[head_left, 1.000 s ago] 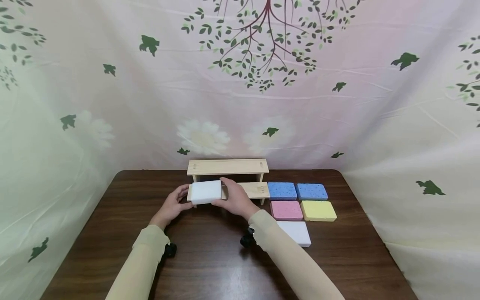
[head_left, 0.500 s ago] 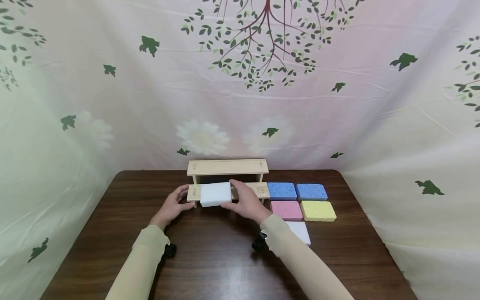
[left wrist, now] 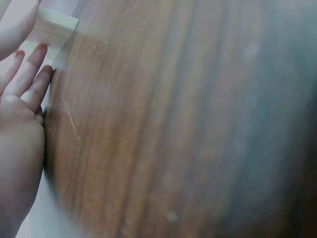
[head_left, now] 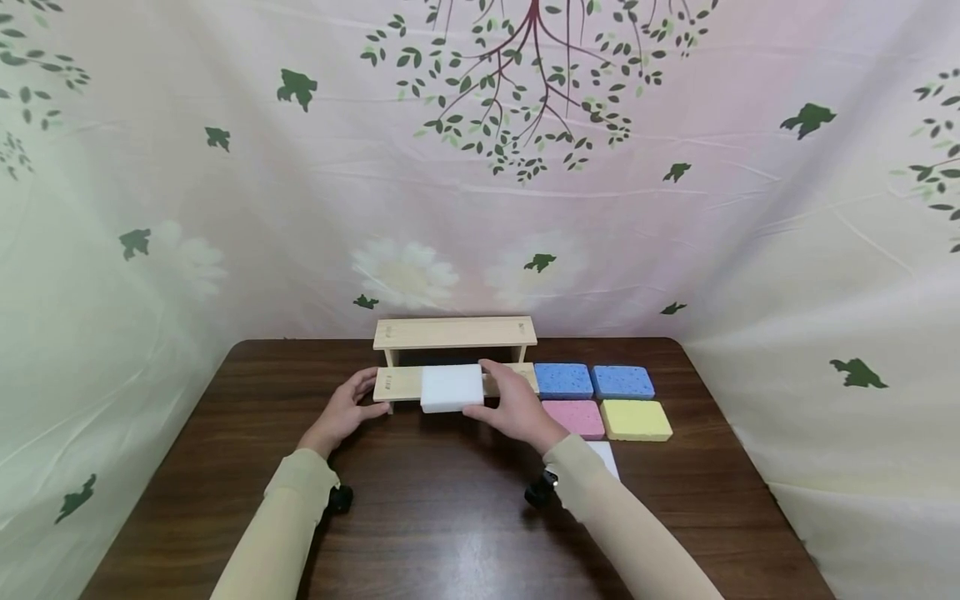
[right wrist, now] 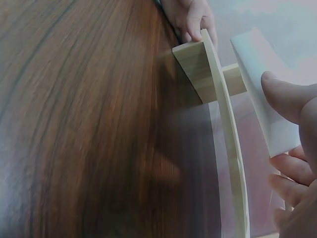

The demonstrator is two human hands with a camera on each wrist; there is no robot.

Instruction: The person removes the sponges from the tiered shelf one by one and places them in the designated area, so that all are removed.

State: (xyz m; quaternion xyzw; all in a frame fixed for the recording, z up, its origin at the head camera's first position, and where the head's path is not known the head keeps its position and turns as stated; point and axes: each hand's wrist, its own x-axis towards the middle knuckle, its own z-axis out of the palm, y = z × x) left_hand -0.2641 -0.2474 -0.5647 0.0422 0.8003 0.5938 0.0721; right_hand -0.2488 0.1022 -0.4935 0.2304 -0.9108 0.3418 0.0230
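Observation:
My right hand [head_left: 513,402] pinches a white block-shaped sponge [head_left: 452,388] by its right end, thumb in front and fingers behind. The sponge is over the middle of the lower step of a two-tier wooden shelf [head_left: 400,383]. In the right wrist view a gap shows between the sponge [right wrist: 265,94] and the step's edge [right wrist: 225,109]. At the step's left end, my left hand [head_left: 347,408] holds the wood between thumb and fingers. The left wrist view has that hand [left wrist: 20,134] beside the shelf's corner [left wrist: 49,32].
Right of the shelf lie two blue sponges [head_left: 564,381], a pink sponge [head_left: 573,419] and a yellow sponge [head_left: 637,420]. Another white sponge [head_left: 604,457] is partly hidden behind the right sleeve. The upper step [head_left: 454,332] stands behind, near the patterned cloth [head_left: 465,217].
My right hand has moved the white sponge rightward along the lower step, from its left end to the middle. The left hand has stayed at the step's left end.

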